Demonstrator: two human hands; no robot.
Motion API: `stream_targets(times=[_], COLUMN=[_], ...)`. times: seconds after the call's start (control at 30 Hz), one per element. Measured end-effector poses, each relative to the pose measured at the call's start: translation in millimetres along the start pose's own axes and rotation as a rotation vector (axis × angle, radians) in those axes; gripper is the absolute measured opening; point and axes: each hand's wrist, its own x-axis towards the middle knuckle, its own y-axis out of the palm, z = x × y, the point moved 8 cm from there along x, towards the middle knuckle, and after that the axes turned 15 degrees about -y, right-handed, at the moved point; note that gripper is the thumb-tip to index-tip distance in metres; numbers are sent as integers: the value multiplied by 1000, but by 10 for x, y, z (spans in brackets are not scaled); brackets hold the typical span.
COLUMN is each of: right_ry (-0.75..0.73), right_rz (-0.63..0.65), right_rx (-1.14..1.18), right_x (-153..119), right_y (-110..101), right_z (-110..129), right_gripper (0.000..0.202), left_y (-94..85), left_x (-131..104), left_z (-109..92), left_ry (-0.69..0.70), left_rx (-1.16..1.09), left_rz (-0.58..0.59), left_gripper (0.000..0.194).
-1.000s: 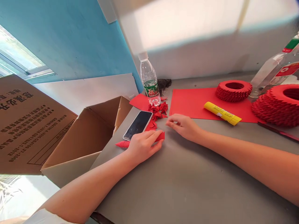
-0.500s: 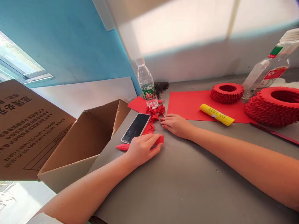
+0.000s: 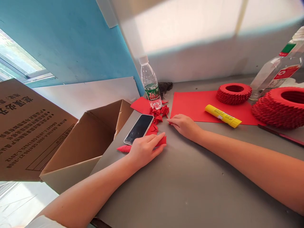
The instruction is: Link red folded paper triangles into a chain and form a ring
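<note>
My left hand point(image 3: 144, 148) is closed around a row of folded red paper pieces point(image 3: 123, 148), lying on the table. The row's pointed, ridged end shows left of the hand, and a flat red end shows between thumb and fingers. My right hand point(image 3: 184, 126) rests on the table to the right, its fingertips pressed together. A little red shows at those fingertips; what they hold, if anything, is too small to make out. Close by on the left lies a small heap of folded red paper pieces point(image 3: 158, 117). A phone point(image 3: 139, 129) sits just beyond my left hand.
A water bottle point(image 3: 152, 90) stands behind the heap. On a red sheet point(image 3: 187, 104) lie a yellow glue stick point(image 3: 223, 116) and a red paper ring point(image 3: 234, 97). Larger stacked rings point(image 3: 277, 110) and a clear bottle point(image 3: 273, 72) stand right. An open cardboard box point(image 3: 78, 145) adjoins the table's left edge.
My right hand has drawn slightly right, away from the heap, and its fingers have come together. My left hand keeps its hold on the paper row. The view has shifted a little.
</note>
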Motion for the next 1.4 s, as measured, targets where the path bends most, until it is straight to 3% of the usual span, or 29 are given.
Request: stream_targets(times=[0.17,0.27,0.37,0.47,0.57,1.4], right_ry=[127,186,286,421,476,396], right_rz=[-9,-92,-177,-115,-97,-86], right_rx=[-10,51,528,1197,1445,1401], right_x=[-57,-75,-96,-123,-136,-106], right_y=[-11,-107,-78,142,213,211], right_z=[-141,-138,-88,89,199,253], right_gripper=[23,19,10,17,25,18], left_y=[-8,-38,-72,-91,-92,-150], left_x=[3,3,5,10,15,25], left_z=[-1,-8,7,44,65,0], left_ry=[6,9,-1,-30,-46,-34], left_rx=[2,6,33,53,51,-70], left_rz=[2,-28,-71,-101,-107,-152], left_gripper=[33,30,28,31,33,34])
